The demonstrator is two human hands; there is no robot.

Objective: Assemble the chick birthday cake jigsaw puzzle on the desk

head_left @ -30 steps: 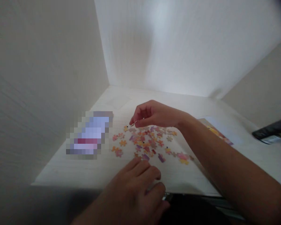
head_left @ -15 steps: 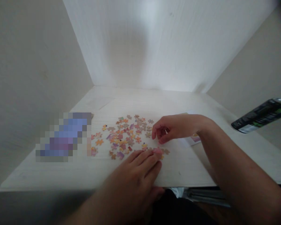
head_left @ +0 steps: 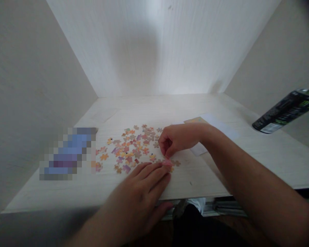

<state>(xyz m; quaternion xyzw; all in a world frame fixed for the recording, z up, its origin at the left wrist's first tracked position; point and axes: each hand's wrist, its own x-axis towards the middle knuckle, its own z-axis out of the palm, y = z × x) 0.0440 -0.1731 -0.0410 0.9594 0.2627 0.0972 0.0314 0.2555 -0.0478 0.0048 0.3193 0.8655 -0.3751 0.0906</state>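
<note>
Many small jigsaw puzzle pieces in orange, yellow, purple and grey lie loosely spread on the white surface. My left hand rests low with its fingers stretched out flat, fingertips touching a pink puzzle piece at the near right edge of the spread. Just above them, my right hand is curled, thumb and forefinger pinched together at the upper edge of that pink piece. The fingers partly cover the piece, so its outline is unclear.
A blurred-out blue and purple flat object lies at left. A dark can stands at right. Behind my right forearm are a white sheet and a tan card. White panels enclose the back and sides.
My right hand has come down towards my left fingertips, and its loosely curled fingers have closed into a pinch at the pink piece. The left hand stays put; the view has shifted slightly.
</note>
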